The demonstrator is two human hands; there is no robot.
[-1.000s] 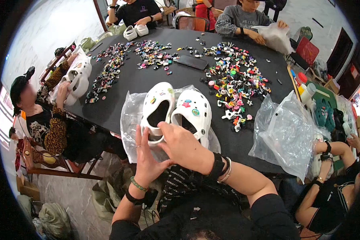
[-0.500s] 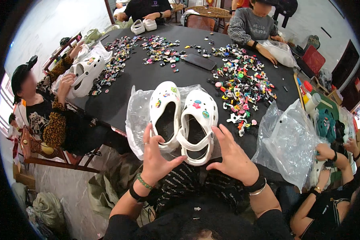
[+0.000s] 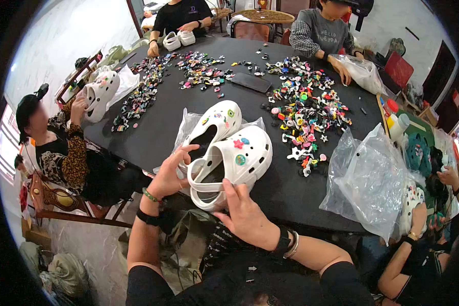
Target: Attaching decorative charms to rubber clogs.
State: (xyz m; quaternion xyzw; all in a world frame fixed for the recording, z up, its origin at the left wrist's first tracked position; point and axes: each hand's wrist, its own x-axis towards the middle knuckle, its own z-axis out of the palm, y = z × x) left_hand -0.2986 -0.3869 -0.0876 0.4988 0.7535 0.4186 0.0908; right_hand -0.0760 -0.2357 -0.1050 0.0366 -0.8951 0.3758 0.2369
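Two white clogs with holes, the right clog (image 3: 260, 148) and the left clog (image 3: 220, 121), lie side by side in front of me, toes pointing away and to the right. Colourful charms sit on their uppers, among them a pink star and a round green-blue piece. My left hand (image 3: 166, 176) grips the heel end of the pair from the left, fingers bent over the edge. My right hand (image 3: 247, 217) closes on the heel strap of the right clog from below. A clear plastic bag (image 3: 188, 122) lies partly hidden beneath the clogs.
Heaps of small colourful charms (image 3: 311, 107) cover the black table (image 3: 173, 97), with a dark phone (image 3: 251, 82) between them. Another clear bag (image 3: 367, 173) lies at the right edge. Co-workers sit around; the person at left (image 3: 51, 132) holds white clogs (image 3: 101, 97).
My hands have swung the clogs so their toes point more to the right, tilting them. My right hand has moved left and down onto the heel strap. The left person's clogs are raised.
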